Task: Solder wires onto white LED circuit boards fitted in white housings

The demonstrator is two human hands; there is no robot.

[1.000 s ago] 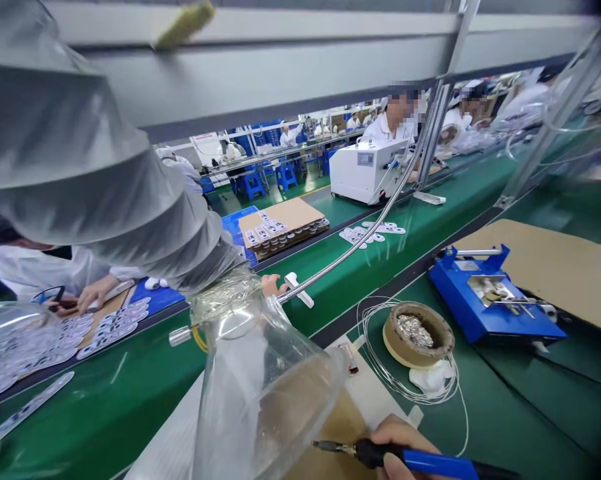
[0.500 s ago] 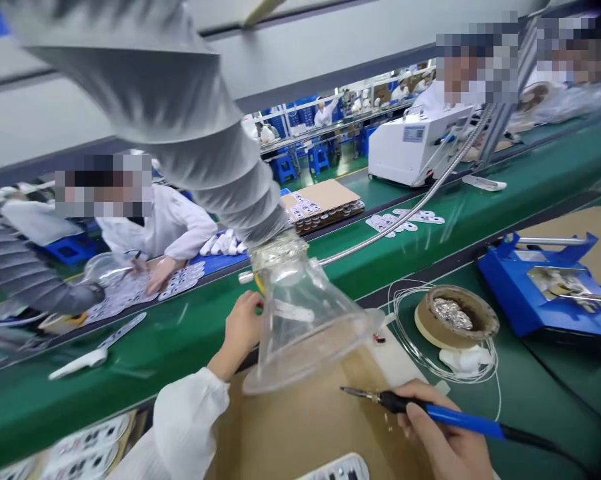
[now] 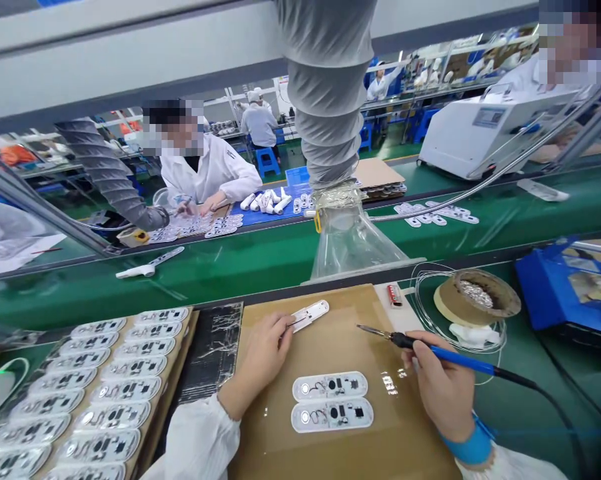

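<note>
My right hand [image 3: 443, 390] grips a soldering iron [image 3: 450, 357] with a blue handle, its metal tip pointing left above the brown work board [image 3: 275, 440]. My left hand [image 3: 265, 347] is at the far part of the board, fingers closed on the near end of a slim white plastic housing [image 3: 312, 315]. A thin dark line runs along the housing by the fingertips; what it is I cannot make out. Two white oval panels with circuit parts [image 3: 330, 385] lie side by side on the board, between my hands.
A clear fume hood [image 3: 350, 247] hangs from a grey duct behind the board. To the right are a wire coil with a round tub [image 3: 450, 307] and a blue device [image 3: 570, 287]. Rows of panels [image 3: 130, 390] fill cardboard at left. A co-worker [image 3: 205, 167] sits across the green conveyor.
My left hand has moved from beside the fume hood down to the white housing. The hood now sits farther back, and my view has shifted. The soldering iron stays in my right hand.
</note>
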